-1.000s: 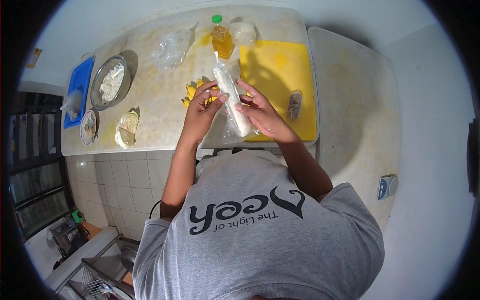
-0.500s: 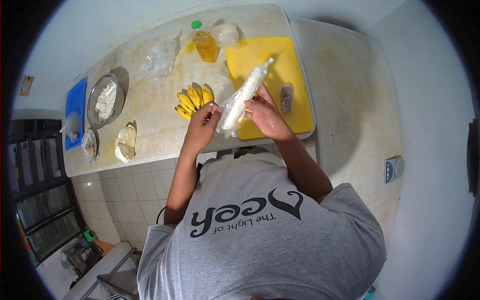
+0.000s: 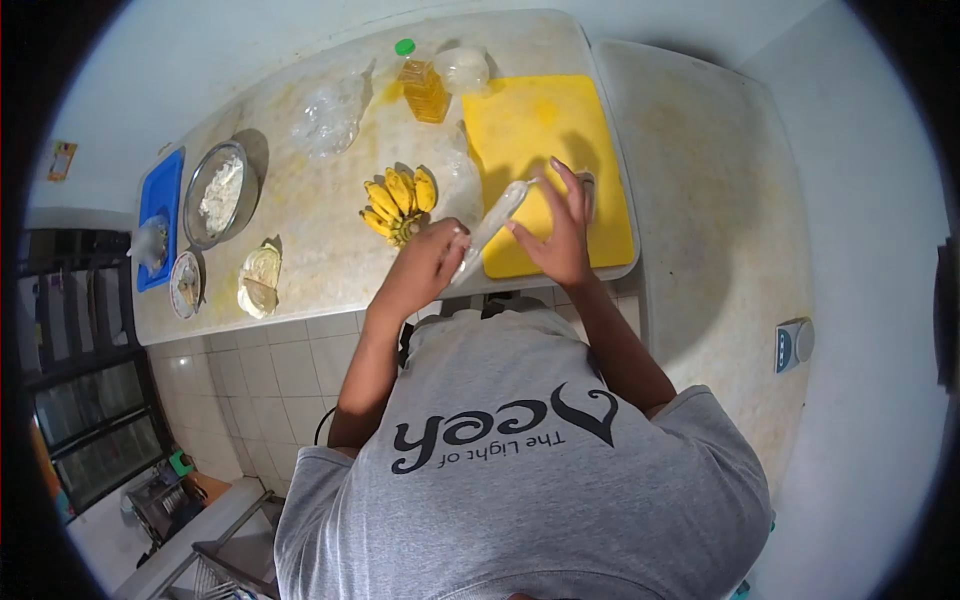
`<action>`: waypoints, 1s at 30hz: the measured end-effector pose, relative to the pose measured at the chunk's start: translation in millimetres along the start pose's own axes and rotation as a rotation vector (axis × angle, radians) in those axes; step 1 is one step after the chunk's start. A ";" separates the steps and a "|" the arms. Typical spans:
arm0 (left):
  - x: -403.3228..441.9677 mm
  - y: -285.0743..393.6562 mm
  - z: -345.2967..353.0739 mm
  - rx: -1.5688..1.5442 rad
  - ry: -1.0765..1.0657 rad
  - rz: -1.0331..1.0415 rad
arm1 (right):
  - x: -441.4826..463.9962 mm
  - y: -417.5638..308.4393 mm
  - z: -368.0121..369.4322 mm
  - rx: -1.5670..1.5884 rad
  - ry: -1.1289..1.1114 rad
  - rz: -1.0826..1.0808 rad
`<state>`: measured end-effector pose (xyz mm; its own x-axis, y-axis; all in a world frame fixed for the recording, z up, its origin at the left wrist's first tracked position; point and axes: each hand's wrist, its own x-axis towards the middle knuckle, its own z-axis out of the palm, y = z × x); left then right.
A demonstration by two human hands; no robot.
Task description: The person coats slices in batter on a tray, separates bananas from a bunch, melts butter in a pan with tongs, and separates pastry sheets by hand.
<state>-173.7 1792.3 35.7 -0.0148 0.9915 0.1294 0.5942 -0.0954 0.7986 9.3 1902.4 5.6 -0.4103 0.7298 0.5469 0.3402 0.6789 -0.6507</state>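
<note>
My left hand (image 3: 430, 265) is closed around the lower end of a long, narrow clear plastic bag of white filling (image 3: 497, 217), which slants up and to the right above the near left part of the yellow cutting board (image 3: 550, 125). The bag's far end narrows to a thin tip. My right hand (image 3: 562, 238) is just right of the bag, its fingers spread and nothing in its grasp; whether the thumb brushes the bag I cannot tell. Behind those fingers, a small brownish packet (image 3: 589, 190) on the board is mostly hidden.
A bunch of bananas (image 3: 402, 198) lies left of the board. Beyond are an oil bottle (image 3: 424, 95) and clear plastic bags (image 3: 330, 118). Further left are a metal bowl of white stuff (image 3: 222, 195), a cut cabbage (image 3: 260, 282), a small dish (image 3: 186, 285) and a blue tray (image 3: 160, 205).
My right hand has come off the bag and its fingers have spread. My left hand has moved right and closed round the bag's lower end. The bag looks narrower and hangs lower.
</note>
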 end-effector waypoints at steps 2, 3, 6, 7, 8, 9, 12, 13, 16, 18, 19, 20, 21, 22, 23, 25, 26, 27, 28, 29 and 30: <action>-2.4 1.1 1.0 0.035 -0.026 0.075 | -1.2 -1.0 7.4 -0.050 -0.299 -0.112; -6.3 -0.2 0.6 0.055 -0.047 0.064 | -3.5 -0.9 11.2 -0.076 -0.447 -0.168; -15.4 -8.1 0.7 0.118 -0.090 0.041 | -10.3 10.5 30.5 0.052 -0.628 -0.151; -19.5 -10.5 -0.1 0.129 -0.089 0.017 | -11.7 12.8 35.1 0.084 -0.666 -0.131; -24.4 -12.9 -0.9 0.137 -0.090 -0.008 | -14.7 14.9 38.4 0.099 -0.677 -0.114; -28.8 -15.4 -1.4 0.144 -0.094 -0.035 | -19.3 16.3 41.0 0.116 -0.688 -0.094; -38.1 -21.2 -0.2 0.167 -0.061 -0.083 | -30.0 12.4 42.9 0.153 -0.730 -0.009; -40.5 -23.6 0.7 0.153 -0.056 -0.137 | -31.8 10.6 43.3 0.161 -0.742 0.023; -42.9 -24.5 5.3 0.092 -0.051 -0.270 | -41.7 19.4 51.5 0.437 -0.780 0.055; -41.3 -17.9 7.5 0.028 -0.048 -0.335 | -48.0 15.9 51.2 0.426 -0.699 -0.020; -41.2 -18.3 9.9 0.016 -0.078 -0.350 | -51.0 13.6 50.9 0.419 -0.658 -0.059; -41.4 -20.4 11.8 0.005 -0.107 -0.365 | -53.1 10.4 50.0 0.437 -0.628 -0.036; -41.5 -23.1 13.8 -0.005 -0.137 -0.378 | -55.4 11.1 50.6 0.461 -0.620 -0.014; -42.3 -27.3 16.9 -0.040 -0.119 -0.345 | -59.4 12.9 51.8 0.486 -0.610 0.009; -43.5 -33.0 20.9 -0.075 -0.100 -0.312 | -62.4 14.8 51.7 0.511 -0.600 0.032; -44.3 -41.5 29.1 -0.160 -0.071 -0.288 | -65.6 20.5 50.9 0.501 -0.570 0.004; -43.2 -42.4 31.6 -0.210 -0.058 -0.297 | -65.3 21.6 49.9 0.497 -0.558 -0.012; -42.2 -42.8 33.1 -0.259 -0.044 -0.306 | -65.6 22.2 48.4 0.487 -0.548 -0.008; -40.6 -43.4 32.7 -0.168 -0.087 -0.287 | -65.6 22.9 46.8 0.477 -0.539 -0.006; -35.7 -38.6 28.7 -0.077 -0.128 -0.267 | -65.3 23.3 45.4 0.468 -0.532 -0.004; -31.6 -34.7 26.6 0.013 -0.169 -0.247 | -65.3 24.9 43.9 0.453 -0.539 -0.017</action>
<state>-172.4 1766.6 -11.8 -0.0271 0.9854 -0.1682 0.5997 0.1506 0.7860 7.5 1868.2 -69.4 -0.8143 0.4980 0.2981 -0.0079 0.5040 -0.8636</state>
